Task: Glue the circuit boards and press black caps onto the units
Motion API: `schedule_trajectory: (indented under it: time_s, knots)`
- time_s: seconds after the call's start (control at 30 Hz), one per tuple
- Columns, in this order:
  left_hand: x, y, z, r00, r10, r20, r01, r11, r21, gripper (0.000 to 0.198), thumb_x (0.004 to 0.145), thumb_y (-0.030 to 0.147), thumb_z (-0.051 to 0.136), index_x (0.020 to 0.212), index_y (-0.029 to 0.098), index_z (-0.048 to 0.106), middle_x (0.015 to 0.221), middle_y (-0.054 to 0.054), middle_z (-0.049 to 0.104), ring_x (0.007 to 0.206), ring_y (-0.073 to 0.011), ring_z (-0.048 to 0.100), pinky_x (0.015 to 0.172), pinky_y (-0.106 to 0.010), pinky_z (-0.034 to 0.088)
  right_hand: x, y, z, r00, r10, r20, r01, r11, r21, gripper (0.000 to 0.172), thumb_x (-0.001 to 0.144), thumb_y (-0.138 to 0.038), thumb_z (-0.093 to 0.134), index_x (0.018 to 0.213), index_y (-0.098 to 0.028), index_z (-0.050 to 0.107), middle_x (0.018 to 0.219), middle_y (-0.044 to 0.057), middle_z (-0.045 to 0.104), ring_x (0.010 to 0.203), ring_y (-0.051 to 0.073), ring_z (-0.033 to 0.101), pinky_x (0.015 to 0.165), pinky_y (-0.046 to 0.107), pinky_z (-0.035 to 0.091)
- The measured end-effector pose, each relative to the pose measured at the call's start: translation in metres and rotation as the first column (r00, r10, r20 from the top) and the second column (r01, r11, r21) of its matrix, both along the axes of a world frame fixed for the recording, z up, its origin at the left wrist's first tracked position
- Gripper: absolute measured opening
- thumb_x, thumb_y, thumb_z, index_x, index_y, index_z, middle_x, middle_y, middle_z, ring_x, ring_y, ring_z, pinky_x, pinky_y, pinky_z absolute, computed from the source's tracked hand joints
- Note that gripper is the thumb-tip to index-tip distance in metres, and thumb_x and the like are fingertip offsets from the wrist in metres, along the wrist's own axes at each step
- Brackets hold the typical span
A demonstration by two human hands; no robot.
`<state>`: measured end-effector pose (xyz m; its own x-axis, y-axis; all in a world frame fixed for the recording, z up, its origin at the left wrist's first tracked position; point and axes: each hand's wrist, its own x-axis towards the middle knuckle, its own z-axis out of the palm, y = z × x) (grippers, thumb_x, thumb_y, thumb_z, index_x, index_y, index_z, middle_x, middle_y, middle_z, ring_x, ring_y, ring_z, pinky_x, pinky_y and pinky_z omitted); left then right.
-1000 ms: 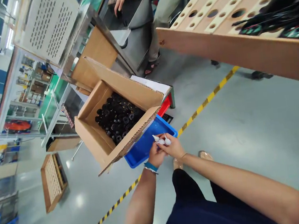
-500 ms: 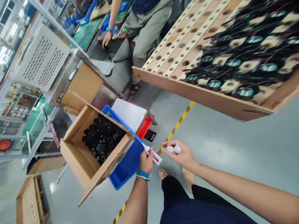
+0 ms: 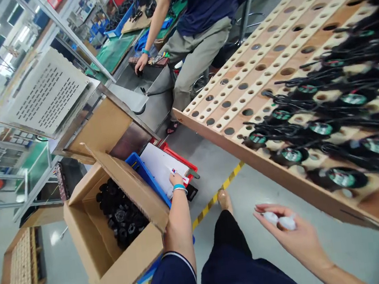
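Note:
My left hand (image 3: 176, 179) reaches out over a white flat surface (image 3: 154, 161) beside the cardboard box. Its fingers are closed on a white tube (image 3: 186, 179) with red and blue print, mostly covered by the hand. Whether the tube touches the surface I cannot tell. Off to the right, over the floor, my right hand (image 3: 301, 236) is curled around two small white rounded pieces (image 3: 287, 223), which lie side by side between thumb and fingers. Their exact kind does not show.
An open cardboard box (image 3: 121, 262) with black round parts (image 3: 121, 217) stands at left. Blue (image 3: 145, 169) and red (image 3: 180, 156) trays flank the white surface. A wooden tray (image 3: 232, 160) holds wired black parts at right. A seated co-worker (image 3: 199, 41) is at the back.
My left hand has gone forward with the tube to the white surface. My right hand, still holding the white pieces, has moved apart to the right. The view has come nearer the box and wooden tray.

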<state>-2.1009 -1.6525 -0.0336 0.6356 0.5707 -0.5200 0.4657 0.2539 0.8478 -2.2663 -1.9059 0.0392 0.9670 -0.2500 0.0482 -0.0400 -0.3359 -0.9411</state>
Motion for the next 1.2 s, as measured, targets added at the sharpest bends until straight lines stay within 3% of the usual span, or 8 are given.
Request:
schedule_trajectory:
  time_s: [0.17, 0.27, 0.4, 0.57, 0.67, 0.83, 0.97, 1.2]
  knots:
    - [0.018, 0.015, -0.031, 0.977, 0.190, -0.093, -0.171, 0.969, 0.179, 0.034, 0.090, 0.035, 0.057, 0.118, 0.015, 0.055, 0.120, -0.009, 0.057, 0.104, -0.0220, 0.058, 0.088, -0.044, 0.051, 0.069, 0.017, -0.004, 0.981, 0.196, 0.001, -0.196, 0.980, -0.037, 0.024, 0.076, -0.044, 0.068, 0.081, -0.022, 0.061, 0.090, 0.005, 0.066, 0.081, 0.019, 0.065, 0.073, 0.031, 0.052]
    - [0.010, 0.013, -0.035, 0.952, 0.277, -0.133, -0.227, 0.926, 0.301, 0.035, 0.089, 0.032, 0.058, 0.120, 0.016, 0.053, 0.128, -0.010, 0.052, 0.115, -0.0254, 0.052, 0.096, -0.049, 0.045, 0.115, 0.040, -0.012, 0.969, 0.248, 0.010, -0.247, 0.966, -0.071, 0.028, 0.076, -0.049, 0.067, 0.077, -0.022, 0.062, 0.088, 0.006, 0.061, 0.080, 0.019, 0.061, 0.072, 0.033, 0.051]
    - [-0.028, -0.015, -0.015, 0.962, 0.243, -0.123, -0.179, 0.906, 0.384, 0.040, 0.080, 0.018, 0.062, 0.119, 0.013, 0.053, 0.137, -0.017, 0.042, 0.134, -0.0280, 0.036, 0.112, -0.045, 0.028, 0.166, 0.088, -0.042, 0.928, 0.373, 0.005, -0.373, 0.927, -0.037, 0.031, 0.081, -0.052, 0.060, 0.086, -0.021, 0.066, 0.081, 0.005, 0.057, 0.075, 0.018, 0.058, 0.069, 0.031, 0.051]
    - [-0.118, -0.061, 0.018, 0.991, -0.093, -0.096, 0.121, 0.928, 0.351, 0.050, 0.074, 0.021, 0.064, 0.122, 0.016, 0.052, 0.141, -0.017, 0.041, 0.132, -0.0275, 0.041, 0.111, -0.042, 0.031, 0.208, 0.150, -0.106, 0.803, 0.594, 0.050, -0.594, 0.804, -0.009, 0.036, 0.084, -0.053, 0.054, 0.094, -0.021, 0.067, 0.088, 0.007, 0.060, 0.081, 0.020, 0.060, 0.073, 0.032, 0.051]
    - [-0.173, -0.074, 0.025, 0.947, -0.222, -0.233, 0.290, 0.902, 0.320, 0.053, 0.081, 0.028, 0.057, 0.131, 0.019, 0.044, 0.148, -0.017, 0.032, 0.134, -0.0285, 0.038, 0.111, -0.046, 0.030, 0.222, 0.171, -0.145, 0.726, 0.685, 0.060, -0.684, 0.728, -0.049, 0.031, 0.084, -0.047, 0.055, 0.094, -0.021, 0.069, 0.090, 0.009, 0.062, 0.085, 0.022, 0.061, 0.080, 0.036, 0.048]
    - [-0.230, -0.085, 0.027, 0.918, -0.127, -0.377, 0.230, 0.942, 0.242, 0.052, 0.082, 0.034, 0.057, 0.131, 0.022, 0.045, 0.149, -0.016, 0.031, 0.134, -0.0300, 0.038, 0.110, -0.046, 0.030, 0.227, 0.177, -0.185, 0.611, 0.790, 0.035, -0.779, 0.609, -0.150, 0.024, 0.080, -0.037, 0.059, 0.097, -0.022, 0.068, 0.096, 0.009, 0.066, 0.094, 0.026, 0.059, 0.094, 0.043, 0.038]
    - [-0.247, -0.096, 0.025, 0.920, -0.060, -0.388, 0.148, 0.968, 0.201, 0.059, 0.078, 0.034, 0.061, 0.132, 0.020, 0.045, 0.148, -0.018, 0.032, 0.132, -0.0313, 0.041, 0.108, -0.046, 0.034, 0.223, 0.167, -0.186, 0.584, 0.810, 0.045, -0.784, 0.578, -0.228, 0.033, 0.082, -0.041, 0.055, 0.107, -0.020, 0.065, 0.108, 0.011, 0.064, 0.103, 0.027, 0.056, 0.096, 0.043, 0.035]
    - [-0.253, -0.105, 0.036, 0.936, -0.017, -0.350, 0.123, 0.951, 0.284, 0.060, 0.076, 0.031, 0.061, 0.131, 0.015, 0.047, 0.147, -0.019, 0.034, 0.128, -0.0296, 0.044, 0.109, -0.044, 0.035, 0.210, 0.149, -0.174, 0.675, 0.736, 0.044, -0.684, 0.647, -0.337, 0.048, 0.084, -0.055, 0.050, 0.103, -0.015, 0.066, 0.105, 0.015, 0.058, 0.099, 0.028, 0.053, 0.085, 0.042, 0.035]
